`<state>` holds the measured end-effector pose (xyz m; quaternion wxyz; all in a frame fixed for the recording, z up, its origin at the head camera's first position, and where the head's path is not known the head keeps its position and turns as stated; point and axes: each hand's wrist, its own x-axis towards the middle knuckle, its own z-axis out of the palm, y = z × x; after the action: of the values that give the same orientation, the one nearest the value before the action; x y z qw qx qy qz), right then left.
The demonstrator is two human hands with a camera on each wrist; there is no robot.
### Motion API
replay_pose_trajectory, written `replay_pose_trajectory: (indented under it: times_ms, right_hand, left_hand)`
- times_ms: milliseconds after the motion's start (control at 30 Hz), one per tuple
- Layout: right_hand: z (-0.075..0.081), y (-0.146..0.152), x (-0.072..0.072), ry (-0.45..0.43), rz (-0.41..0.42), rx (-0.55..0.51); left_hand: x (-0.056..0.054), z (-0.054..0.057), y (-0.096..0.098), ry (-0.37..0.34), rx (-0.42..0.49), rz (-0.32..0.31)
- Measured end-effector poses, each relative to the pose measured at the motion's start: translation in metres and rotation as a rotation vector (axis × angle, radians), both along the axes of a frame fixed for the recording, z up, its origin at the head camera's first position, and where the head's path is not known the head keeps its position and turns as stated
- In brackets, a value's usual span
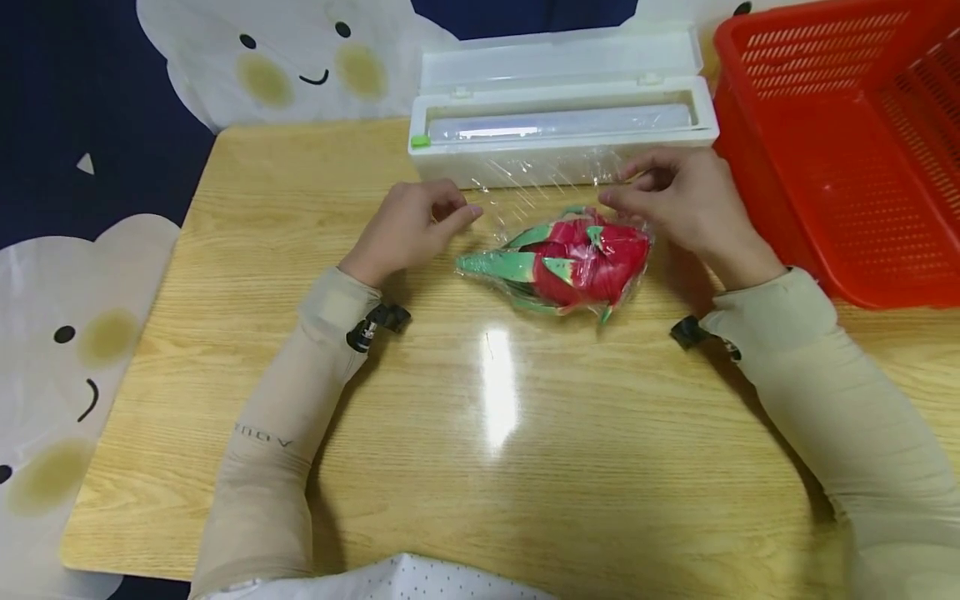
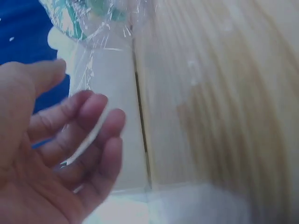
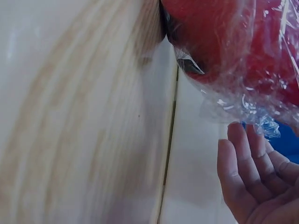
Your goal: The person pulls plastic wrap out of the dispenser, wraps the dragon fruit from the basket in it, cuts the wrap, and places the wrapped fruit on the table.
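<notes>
A red and green dragon fruit [image 1: 588,258], wrapped in clear plastic film, lies on the wooden table between both hands. Film [image 1: 525,187] stretches from it back toward a long white cling film box [image 1: 555,167]. My left hand [image 1: 412,221] hovers left of the film with fingers loosely bent; the left wrist view shows the palm and nothing held. Beside the fruit's red end is my right hand [image 1: 693,200], thumb and forefinger apart near the film's right edge. In the right wrist view its fairly straight fingertips are right at the crumpled film [image 3: 266,126], with the thumb hidden.
The box's lid [image 1: 558,62] stands raised, showing the film roll [image 1: 555,123] inside. A green slider [image 1: 421,142] sits at the box's left end. To the right stands a red plastic basket [image 1: 780,167]. Cloud-patterned dark cloth [image 1: 45,125] lies beyond the table's left edge.
</notes>
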<state>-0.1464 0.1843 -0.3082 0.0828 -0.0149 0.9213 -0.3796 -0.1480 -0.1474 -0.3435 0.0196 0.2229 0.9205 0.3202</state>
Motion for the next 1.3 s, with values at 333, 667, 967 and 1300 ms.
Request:
replay_pose_trajectory:
  times_ms: [333, 667, 967, 1300]
  right_hand:
    - [0.006, 0.006, 0.004, 0.087, 0.056, -0.015]
    - [0.013, 0.005, 0.008, 0.075, 0.049, -0.013]
    - [0.018, 0.006, 0.012, 0.075, 0.101, 0.047]
    - [0.019, 0.002, 0.014, 0.050, 0.098, 0.039]
  left_hand:
    - [-0.007, 0.000, 0.000, -0.203, -0.035, 0.101]
    - [-0.006, -0.001, 0.007, -0.149, 0.184, 0.078]
    - [0.004, 0.009, 0.016, -0.065, 0.273, 0.085]
    - [0.012, 0.021, 0.011, -0.047, 0.259, 0.060]
